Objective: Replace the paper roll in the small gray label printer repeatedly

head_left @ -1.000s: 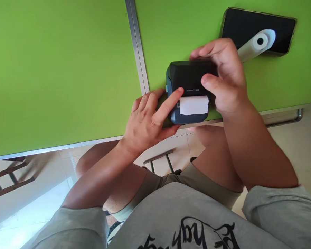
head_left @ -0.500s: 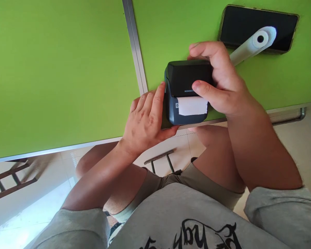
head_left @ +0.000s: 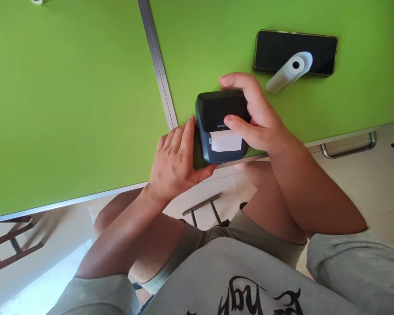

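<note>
A small dark label printer (head_left: pixel 221 103) with a strip of white paper (head_left: pixel 226 141) sticking out of its front slot stands at the table's near edge. My right hand (head_left: pixel 256 116) grips its right side, thumb on top of the black lid and fingers round the far corner. Along the printer's left side lies my left hand (head_left: pixel 175 159), fingers stretched out. Its index fingertip is at or very near the casing, and its thumb reaches below the front edge. Whether it touches the printer, I cannot tell.
Beyond my right hand a white paper roll (head_left: pixel 282 76) stands in front of a black phone (head_left: pixel 282 50) on the green table (head_left: pixel 79 96). A metal strip (head_left: pixel 157 65) divides the tabletop. Part of a white object (head_left: pixel 37 1) shows at the top left. Below the edge is a metal handle (head_left: pixel 348 154).
The view has shifted, so the printer, phone and roll appear farther left and lower. A white object has come into sight at top left. Both hands keep nearly the same pose at the printer.
</note>
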The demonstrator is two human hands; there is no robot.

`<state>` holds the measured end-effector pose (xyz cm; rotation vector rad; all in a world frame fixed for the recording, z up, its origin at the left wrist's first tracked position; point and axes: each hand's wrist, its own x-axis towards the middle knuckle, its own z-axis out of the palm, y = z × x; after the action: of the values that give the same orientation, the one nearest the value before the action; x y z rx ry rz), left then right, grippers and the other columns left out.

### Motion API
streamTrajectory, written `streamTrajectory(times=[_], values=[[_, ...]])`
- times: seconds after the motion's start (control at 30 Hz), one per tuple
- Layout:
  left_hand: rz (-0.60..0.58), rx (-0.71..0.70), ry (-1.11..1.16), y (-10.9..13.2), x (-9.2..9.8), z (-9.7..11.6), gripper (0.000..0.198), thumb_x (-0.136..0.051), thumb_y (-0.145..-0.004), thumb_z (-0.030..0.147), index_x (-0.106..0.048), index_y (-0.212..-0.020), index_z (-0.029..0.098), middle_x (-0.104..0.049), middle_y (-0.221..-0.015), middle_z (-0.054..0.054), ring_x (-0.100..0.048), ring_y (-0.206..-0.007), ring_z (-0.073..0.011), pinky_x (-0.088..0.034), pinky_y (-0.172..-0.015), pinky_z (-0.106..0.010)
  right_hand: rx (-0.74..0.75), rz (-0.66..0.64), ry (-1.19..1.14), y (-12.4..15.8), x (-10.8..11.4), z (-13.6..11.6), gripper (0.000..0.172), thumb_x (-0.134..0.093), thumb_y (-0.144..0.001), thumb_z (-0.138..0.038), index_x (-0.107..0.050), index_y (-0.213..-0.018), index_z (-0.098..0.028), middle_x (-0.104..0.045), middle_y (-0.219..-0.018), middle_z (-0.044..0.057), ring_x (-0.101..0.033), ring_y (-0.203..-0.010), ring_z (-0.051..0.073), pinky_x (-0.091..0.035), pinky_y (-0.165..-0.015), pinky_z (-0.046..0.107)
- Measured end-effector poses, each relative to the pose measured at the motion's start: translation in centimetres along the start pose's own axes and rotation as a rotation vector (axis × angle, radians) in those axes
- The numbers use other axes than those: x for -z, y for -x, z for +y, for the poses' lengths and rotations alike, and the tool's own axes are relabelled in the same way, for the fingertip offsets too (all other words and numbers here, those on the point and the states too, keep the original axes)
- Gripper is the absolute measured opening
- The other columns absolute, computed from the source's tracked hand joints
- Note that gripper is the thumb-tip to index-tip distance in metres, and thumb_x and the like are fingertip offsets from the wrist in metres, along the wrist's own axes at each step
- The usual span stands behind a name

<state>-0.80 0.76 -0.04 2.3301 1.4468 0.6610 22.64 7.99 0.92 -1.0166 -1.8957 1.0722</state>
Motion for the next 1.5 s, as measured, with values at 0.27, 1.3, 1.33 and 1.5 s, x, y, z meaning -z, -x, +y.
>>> streamTrajectory(times=[0.27,1.3,1.33,1.5], values=[[0.462,0.243,0.777,-3.6,3.4,-0.5,0.060,-0.062,-0.101,0.060,-0.039,-0.060,0.023,-0.039,-0.052,0.004,-0.031,-0.048,-0.0083,-0.021,-0.048,-0.032,0.051,0.276,-0.147,0.2,-1.5,0.6,0.041,-0.058,-0.092,-0.071,-0.058,-0.119,-0.039,-0.066,-0.122,0.002,-0.065,-0.121,0.026,-0.058,-0.106,0.047],[0.467,0.467,1.139,-5.9,1.5,-0.5,0.039,-0.083,-0.086,0.046,-0.056,-0.112,0.035,-0.074,-0.109,0.003,-0.077,-0.099,-0.0153,-0.061,-0.091,-0.029,0.103,0.238,-0.132,0.4,-1.7,1.5,0.040,-0.061,-0.097,-0.056,-0.054,-0.129,-0.033,-0.066,-0.124,0.006,-0.065,-0.113,0.026,-0.057,-0.100,0.051],[0.513,0.457,1.095,-5.8,1.8,-0.4,0.036,-0.085,-0.085,0.044,-0.057,-0.106,0.034,-0.073,-0.097,0.006,-0.076,-0.084,-0.0121,-0.060,-0.078,-0.026,0.110,0.240,-0.130,0.4,-1.7,1.6,0.042,-0.062,-0.095,-0.058,-0.055,-0.129,-0.034,-0.066,-0.124,0.006,-0.065,-0.112,0.027,-0.057,-0.099,0.051],[0.594,0.415,0.898,-5.4,2.6,-0.2,0.048,-0.067,-0.096,0.063,-0.062,-0.066,0.026,-0.050,-0.046,0.006,-0.051,-0.039,-0.0089,-0.037,-0.039,-0.027,-0.009,0.214,-0.085,0.3,-1.5,1.6,0.050,-0.060,-0.088,-0.073,-0.054,-0.124,-0.039,-0.067,-0.128,0.007,-0.063,-0.116,0.031,-0.056,-0.101,0.054]])
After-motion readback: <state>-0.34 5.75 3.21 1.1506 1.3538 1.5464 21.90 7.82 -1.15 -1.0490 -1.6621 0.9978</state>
